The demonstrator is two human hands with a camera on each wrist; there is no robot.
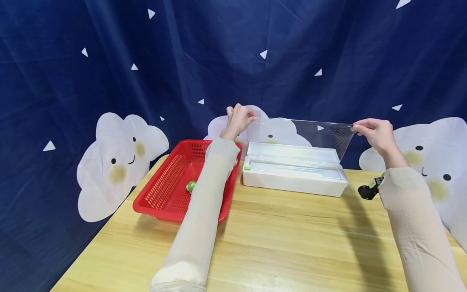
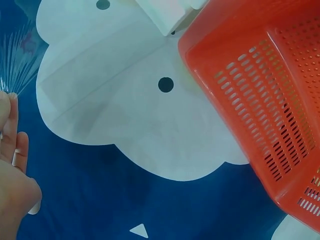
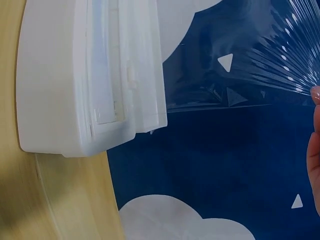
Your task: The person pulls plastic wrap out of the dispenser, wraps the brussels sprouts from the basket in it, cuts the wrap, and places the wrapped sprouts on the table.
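Note:
A clear sheet of plastic wrap (image 1: 310, 132) is stretched upward from a long white wrap dispenser box (image 1: 292, 178), whose lid stands raised. My left hand (image 1: 239, 120) pinches one upper corner of the film. At the opposite corner, my right hand (image 1: 377, 133) grips the film between thumb and fingers. Creases fan out from the pinched film (image 3: 295, 55) in the right wrist view, and similar creases show by the left hand (image 2: 12, 150) in the left wrist view. A small green slider (image 1: 247, 168) sits at the box's left end.
Left of the dispenser stands a red perforated basket (image 1: 164, 182), partly hidden by my left sleeve. A small green vegetable (image 1: 191, 186) lies in it. The wooden table (image 1: 284, 239) extends toward me, and a dark blue curtain (image 1: 226, 48) with clouds hangs behind it.

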